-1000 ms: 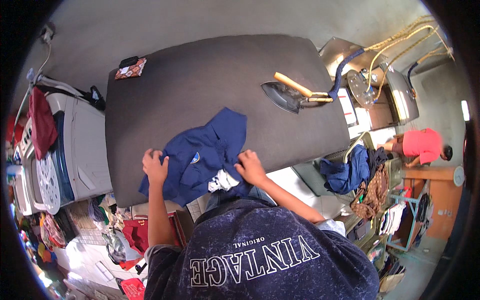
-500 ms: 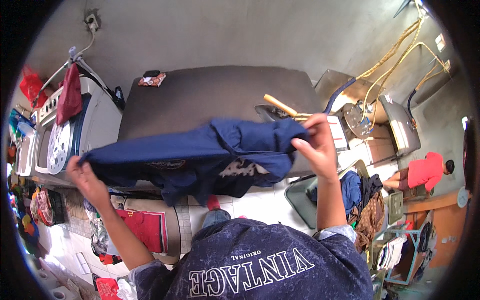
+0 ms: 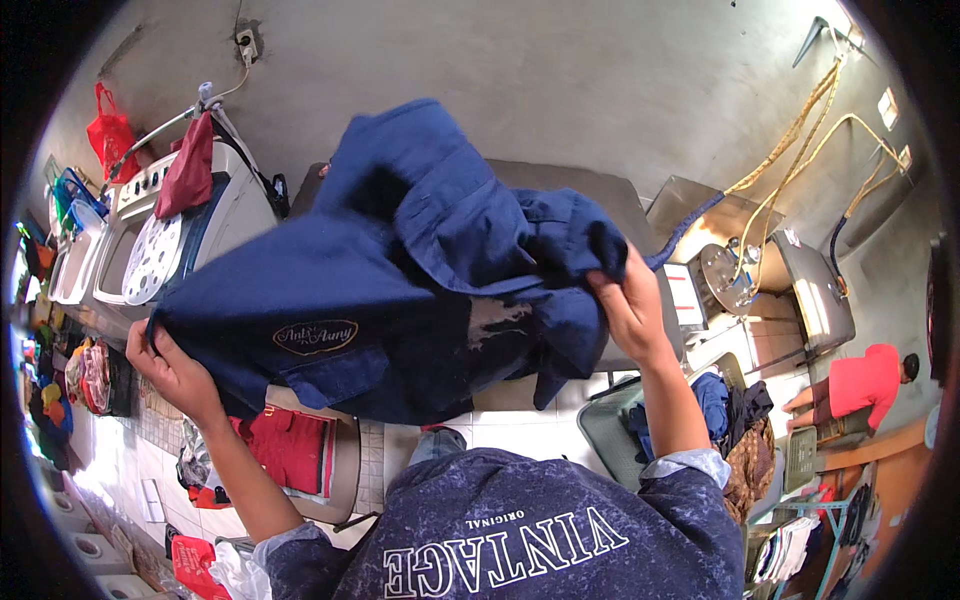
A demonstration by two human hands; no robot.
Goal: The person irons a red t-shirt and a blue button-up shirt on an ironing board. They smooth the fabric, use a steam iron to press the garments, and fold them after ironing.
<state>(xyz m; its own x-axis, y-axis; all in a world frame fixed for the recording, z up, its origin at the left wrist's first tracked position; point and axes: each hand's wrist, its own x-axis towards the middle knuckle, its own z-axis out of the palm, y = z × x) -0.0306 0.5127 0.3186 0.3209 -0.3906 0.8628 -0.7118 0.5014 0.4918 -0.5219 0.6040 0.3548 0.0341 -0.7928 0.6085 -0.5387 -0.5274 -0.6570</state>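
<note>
A navy blue shirt [image 3: 420, 335] is stretched in the air between my hands, over the near edge of a dark padded table [image 3: 590, 180]. It has an oval embroidered badge [image 3: 316, 336], a pocket [image 3: 345, 378] and a pale grey patch [image 3: 497, 322]. My left hand [image 3: 178, 378] pinches a lower corner of the cloth. My right hand [image 3: 632, 308] grips the other end, where the fabric bunches up. The middle of the shirt billows upward and hides most of the tabletop.
At left stands a white washing machine [image 3: 235, 205] with a maroon cloth [image 3: 188, 168] on it. Folded red clothes [image 3: 288, 450] lie on a seat. A grey-green basket [image 3: 600, 430] sits by piled clothes [image 3: 710, 400]. Yellow-wrapped hoses [image 3: 795, 115] hang at right. A person in red [image 3: 862, 385] bends there.
The shirt has billowed up and opened wider, showing its badge and pocket. It now covers the wooden-handled tool seen earlier on the table. Both hands keep their hold.
</note>
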